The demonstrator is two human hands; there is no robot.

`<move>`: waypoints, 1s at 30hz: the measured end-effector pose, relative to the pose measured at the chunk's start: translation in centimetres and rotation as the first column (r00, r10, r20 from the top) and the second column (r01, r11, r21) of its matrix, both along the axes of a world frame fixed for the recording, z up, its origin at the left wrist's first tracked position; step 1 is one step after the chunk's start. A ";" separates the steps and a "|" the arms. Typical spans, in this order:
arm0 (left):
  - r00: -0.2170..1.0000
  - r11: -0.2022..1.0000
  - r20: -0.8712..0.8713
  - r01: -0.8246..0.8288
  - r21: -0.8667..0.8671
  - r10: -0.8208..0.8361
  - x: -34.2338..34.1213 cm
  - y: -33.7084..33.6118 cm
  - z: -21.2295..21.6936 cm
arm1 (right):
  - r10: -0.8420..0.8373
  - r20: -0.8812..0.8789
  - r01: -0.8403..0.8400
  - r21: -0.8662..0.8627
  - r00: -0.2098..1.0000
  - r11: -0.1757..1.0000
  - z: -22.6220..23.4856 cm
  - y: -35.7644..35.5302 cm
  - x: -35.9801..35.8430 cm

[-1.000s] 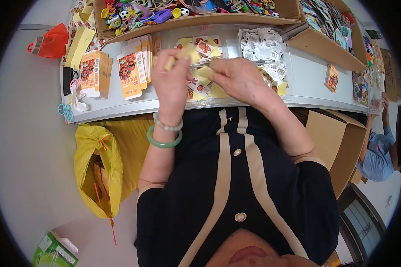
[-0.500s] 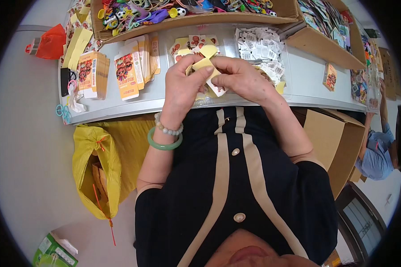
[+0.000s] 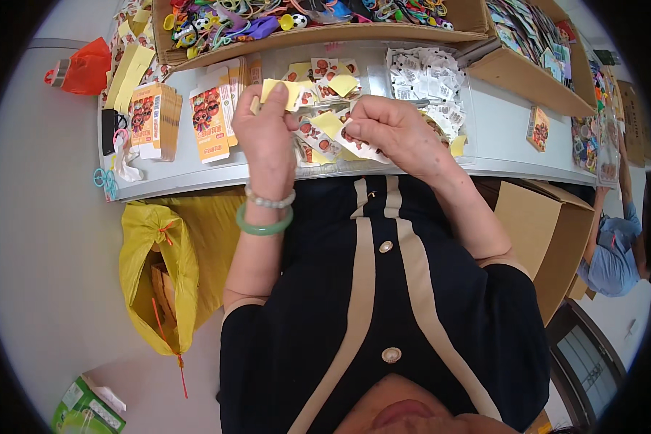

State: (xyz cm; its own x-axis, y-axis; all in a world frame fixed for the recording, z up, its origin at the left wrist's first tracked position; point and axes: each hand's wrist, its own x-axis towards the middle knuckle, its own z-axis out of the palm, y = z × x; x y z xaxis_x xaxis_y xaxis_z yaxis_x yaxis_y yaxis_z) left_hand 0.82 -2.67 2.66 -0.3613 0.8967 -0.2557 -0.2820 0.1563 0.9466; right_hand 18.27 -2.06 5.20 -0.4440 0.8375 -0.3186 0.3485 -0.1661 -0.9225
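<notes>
Over the desk's [image 3: 484, 155] near edge, the left hand [image 3: 267, 137] pinches a yellow backing slip [image 3: 282, 90] and the right hand [image 3: 390, 130] pinches a printed sticker [image 3: 358, 145]. Finished card packs [image 3: 210, 123] stand by the left edge. Many loose stickers [image 3: 318, 130] still lie mid-desk, so the work looks partway through.

both hands [image 3: 267, 134] [image 3: 394, 134] raised, fingers pinched.

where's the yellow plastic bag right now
In the head view the yellow plastic bag hangs at the person's left, below the edge of the white table, beside the left forearm with the green bangle.
</notes>
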 end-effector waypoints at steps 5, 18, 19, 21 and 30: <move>0.976 0.976 0.053 0.214 -0.040 -0.212 0.0 0.2 0.4 | 0.035 0.099 -0.067 0.348 0.994 0.935 -2.6 0.2 0.4; 0.740 0.913 0.570 0.148 0.380 -0.357 1.2 0.2 0.1 | -0.104 -0.342 0.010 -0.266 0.934 0.964 -1.7 -0.4 -2.7; 0.740 0.914 0.570 0.148 0.379 -0.356 1.3 0.0 0.2 | -0.150 -0.353 0.019 -0.347 0.923 0.938 -1.7 -0.5 -2.9; 0.946 0.887 -0.030 0.314 0.337 -0.323 1.4 -0.4 0.4 | -0.134 -0.323 0.012 -0.352 0.937 0.936 -1.4 -0.2 -2.5; 0.924 0.989 -0.370 0.134 0.070 -0.099 0.0 0.0 0.3 | -0.019 0.263 -0.141 0.573 0.965 0.807 -1.4 -3.3 -2.6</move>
State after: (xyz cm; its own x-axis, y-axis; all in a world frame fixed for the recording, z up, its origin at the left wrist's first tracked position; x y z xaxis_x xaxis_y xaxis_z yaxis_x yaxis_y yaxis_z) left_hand 0.78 -2.69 2.95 -0.3053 0.9514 -0.0409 0.0999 0.0747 0.9922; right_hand 15.71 -5.32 3.80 -0.4749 0.8724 0.1158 0.5654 0.4033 -0.7195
